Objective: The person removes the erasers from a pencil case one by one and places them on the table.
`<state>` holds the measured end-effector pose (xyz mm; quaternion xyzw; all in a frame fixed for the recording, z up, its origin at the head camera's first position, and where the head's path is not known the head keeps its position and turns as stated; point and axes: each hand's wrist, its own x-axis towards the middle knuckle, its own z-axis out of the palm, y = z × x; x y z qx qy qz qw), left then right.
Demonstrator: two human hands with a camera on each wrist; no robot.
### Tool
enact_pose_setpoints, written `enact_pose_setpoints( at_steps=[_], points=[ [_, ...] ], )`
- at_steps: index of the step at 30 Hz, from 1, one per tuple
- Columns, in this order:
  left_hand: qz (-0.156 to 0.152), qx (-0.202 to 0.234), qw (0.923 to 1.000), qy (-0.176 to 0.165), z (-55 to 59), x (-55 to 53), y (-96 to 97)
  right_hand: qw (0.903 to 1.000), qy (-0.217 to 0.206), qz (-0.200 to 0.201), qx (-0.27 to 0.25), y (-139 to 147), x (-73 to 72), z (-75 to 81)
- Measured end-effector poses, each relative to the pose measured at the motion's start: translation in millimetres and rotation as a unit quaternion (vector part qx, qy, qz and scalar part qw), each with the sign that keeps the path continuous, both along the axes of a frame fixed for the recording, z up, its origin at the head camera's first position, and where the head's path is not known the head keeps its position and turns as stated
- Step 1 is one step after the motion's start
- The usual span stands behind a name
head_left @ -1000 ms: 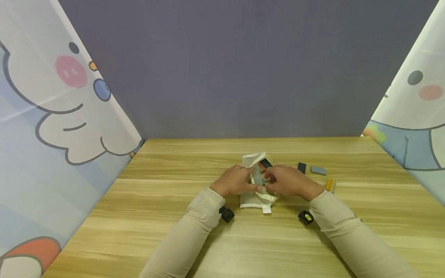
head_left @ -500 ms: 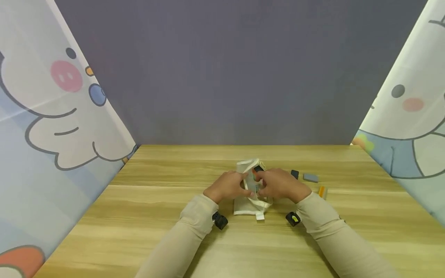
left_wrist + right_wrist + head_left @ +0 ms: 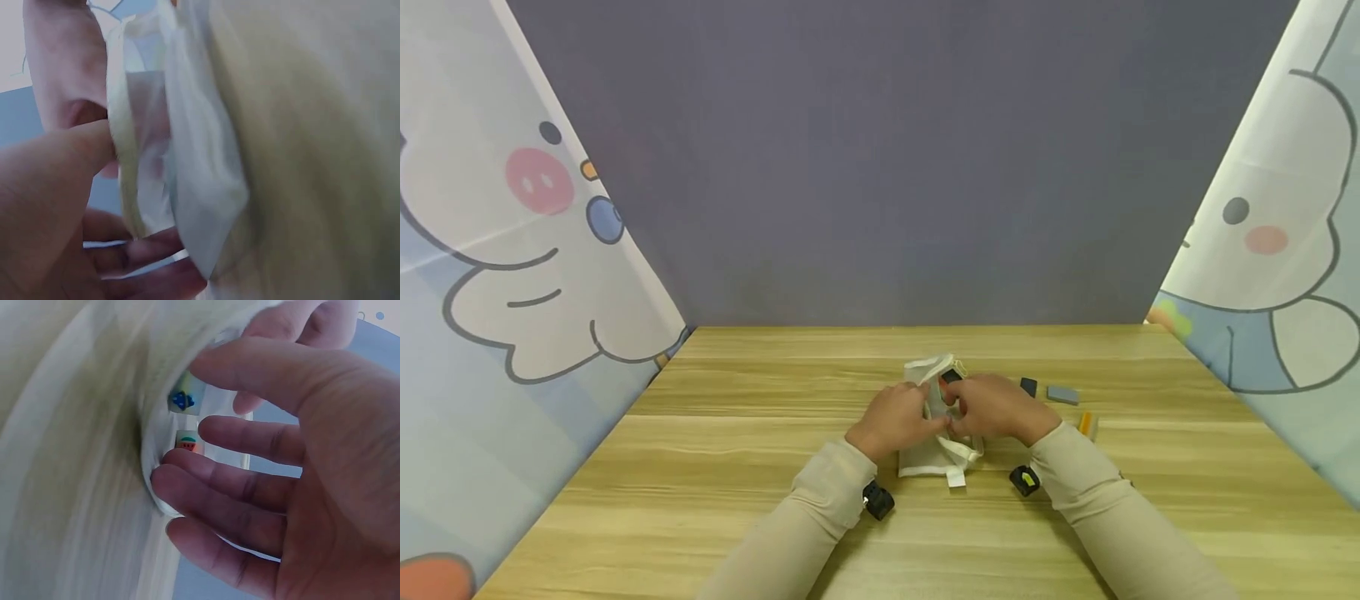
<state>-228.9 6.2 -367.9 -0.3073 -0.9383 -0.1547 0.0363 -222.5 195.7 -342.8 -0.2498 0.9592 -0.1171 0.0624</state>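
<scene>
A whitish see-through pouch (image 3: 925, 454) with a pale rim lies on the wooden table, its mouth turned to the right. My left hand (image 3: 895, 421) holds the pouch by its mouth, thumb at the rim and fingers against the wall in the left wrist view. From the right, my right hand (image 3: 996, 406) reaches to the mouth. Its fingers are nearly straight, and the fingertips touch the rim in the right wrist view. Inside show a small block with a blue planet print (image 3: 184, 399) and one with a watermelon print (image 3: 187, 441). A black-and-red piece (image 3: 951, 379) sits in the upper part.
Right of the pouch lie a black block (image 3: 1028, 387), a grey block (image 3: 1063, 395) and an orange-and-grey piece (image 3: 1086, 426). A grey panel (image 3: 880, 167) stands behind the table (image 3: 760, 492). Printed cartoon sheets (image 3: 550, 275) flank it.
The head view has tilted up and turned slightly right, so the scene sits lower and farther left. My right fingers have shifted a little at the pouch's mouth; the loose blocks stay put.
</scene>
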Motion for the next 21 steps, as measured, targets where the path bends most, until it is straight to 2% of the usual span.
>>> enact_pose_setpoints(
  at_steps=[7, 16, 21],
  points=[
    [0.055, 0.026, 0.9981, -0.01, -2.6, 4.0, 11.4, 0.9997, 0.018, 0.017, -0.004, 5, -4.5, -5.7],
    [0.082, 0.053, 0.9941, -0.047, -2.7, 3.8, 12.8, 0.9994, 0.02, 0.022, -0.018, 5, -4.1, -9.7],
    [0.077, 0.05, 0.9941, -0.058, -1.3, 4.8, 12.3, 0.9988, -0.007, 0.031, -0.036, 7, -5.2, -13.7]
  ],
)
